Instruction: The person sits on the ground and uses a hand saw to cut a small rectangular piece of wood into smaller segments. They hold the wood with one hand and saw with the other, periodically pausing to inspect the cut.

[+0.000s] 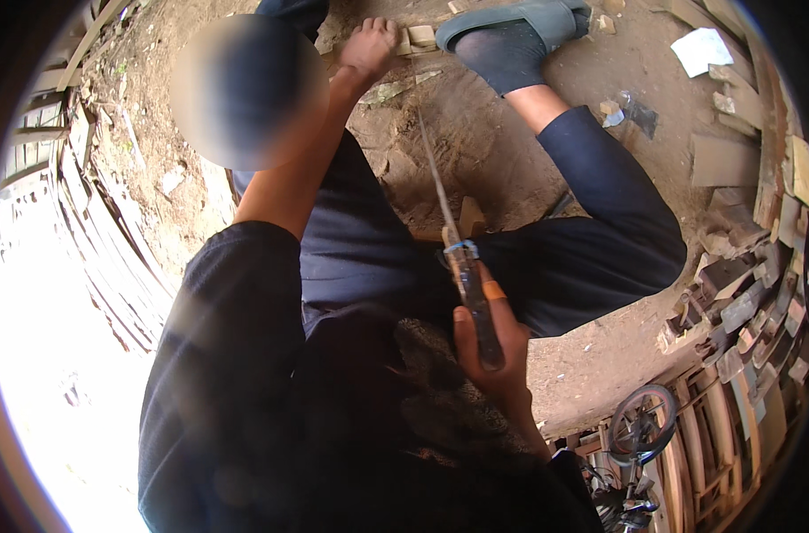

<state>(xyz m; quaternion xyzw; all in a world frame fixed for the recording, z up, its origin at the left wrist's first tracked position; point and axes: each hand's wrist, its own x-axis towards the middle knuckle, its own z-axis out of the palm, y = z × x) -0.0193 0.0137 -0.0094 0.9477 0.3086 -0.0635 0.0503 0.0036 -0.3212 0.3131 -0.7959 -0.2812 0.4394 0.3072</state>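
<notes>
My right hand [500, 342] is wrapped around the dark, worn handle of a handsaw [439, 191], with blue wrapping where handle meets blade. An orange band shows at one finger. The narrow blade runs away from me, its far end close to a pale piece of wood [420, 36] on the ground. My left hand [369, 46] presses down on that wood, fingers curled at its left side. My right foot, in a dark sock and grey sandal [533, 25], is against the wood's right end. Whether the teeth touch the wood is too fine to tell.
Bare earth [502, 160] lies between my bent legs. Wood offcuts [742, 302] are piled along the right, with white paper [700, 51] and clear plastic [640, 115] nearby. A bicycle wheel [642, 425] stands by slats at lower right. A blurred patch hides an area beside my left forearm.
</notes>
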